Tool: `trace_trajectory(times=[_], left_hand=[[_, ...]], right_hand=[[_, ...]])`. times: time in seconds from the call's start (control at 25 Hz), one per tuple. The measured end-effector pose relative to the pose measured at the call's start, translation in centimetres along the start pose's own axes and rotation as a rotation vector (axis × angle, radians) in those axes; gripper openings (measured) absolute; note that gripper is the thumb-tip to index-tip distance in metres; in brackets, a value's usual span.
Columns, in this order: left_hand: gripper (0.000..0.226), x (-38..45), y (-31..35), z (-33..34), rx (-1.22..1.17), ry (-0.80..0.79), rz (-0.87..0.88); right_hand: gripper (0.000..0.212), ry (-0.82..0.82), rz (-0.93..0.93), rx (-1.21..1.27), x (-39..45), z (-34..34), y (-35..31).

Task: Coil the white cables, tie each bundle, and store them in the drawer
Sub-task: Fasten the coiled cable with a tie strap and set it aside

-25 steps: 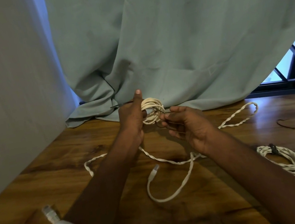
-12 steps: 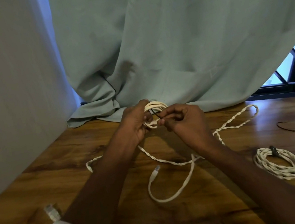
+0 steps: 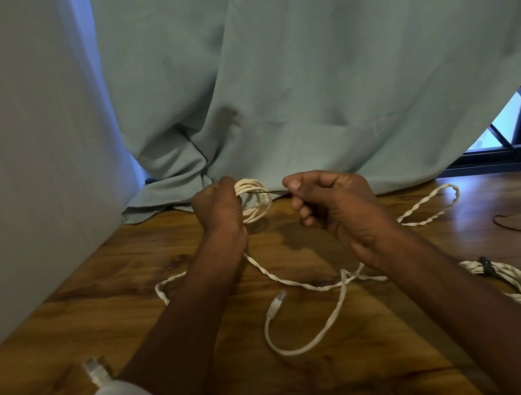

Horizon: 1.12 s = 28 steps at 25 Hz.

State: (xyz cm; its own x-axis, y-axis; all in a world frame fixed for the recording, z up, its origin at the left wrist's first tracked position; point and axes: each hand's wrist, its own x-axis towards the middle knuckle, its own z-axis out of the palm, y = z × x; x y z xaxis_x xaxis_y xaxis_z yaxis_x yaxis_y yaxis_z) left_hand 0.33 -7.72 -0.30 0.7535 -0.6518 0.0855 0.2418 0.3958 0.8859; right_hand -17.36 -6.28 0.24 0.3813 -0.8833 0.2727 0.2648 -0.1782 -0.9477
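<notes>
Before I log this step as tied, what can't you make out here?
- Head view: the knot on the coil; the left hand covers one side.
- The thin dark tie: too fine to follow into the right hand.
- The tied bundle: partly behind the right forearm.
- The drawer: out of frame.

Both forearms reach forward, side by side, wrists raised. The left hand [image 3: 219, 209] is curled, its fingers [image 3: 228, 185] closed round a small white coil [image 3: 254, 200]. The right hand [image 3: 332, 200] sits just beside it, a little apart, thumb and forefinger pinching a thin dark tie [image 3: 277, 191], the other fingers folded under the palm
</notes>
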Motion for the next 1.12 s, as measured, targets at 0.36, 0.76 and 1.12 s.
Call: trace_trajectory(times=[0.36,0.76,1.12], left_hand=[[0.019,0.6,-0.9,-0.1,0.205,-0.013,0.138],[0.018,0.6,-1.1,-0.1,0.273,-0.107,0.106],[0.017,0.2,-0.8,-0.1,0.248,-0.175,0.051]], right_hand=[[0.027,-0.28,0.011,0.123,-0.4,-0.2,-0.6],[0.019,-0.031,-0.425,-0.491,-0.4,-0.3,-0.4],[0.008,0.061,-0.15,0.093,0.2,-0.7,-0.4]])
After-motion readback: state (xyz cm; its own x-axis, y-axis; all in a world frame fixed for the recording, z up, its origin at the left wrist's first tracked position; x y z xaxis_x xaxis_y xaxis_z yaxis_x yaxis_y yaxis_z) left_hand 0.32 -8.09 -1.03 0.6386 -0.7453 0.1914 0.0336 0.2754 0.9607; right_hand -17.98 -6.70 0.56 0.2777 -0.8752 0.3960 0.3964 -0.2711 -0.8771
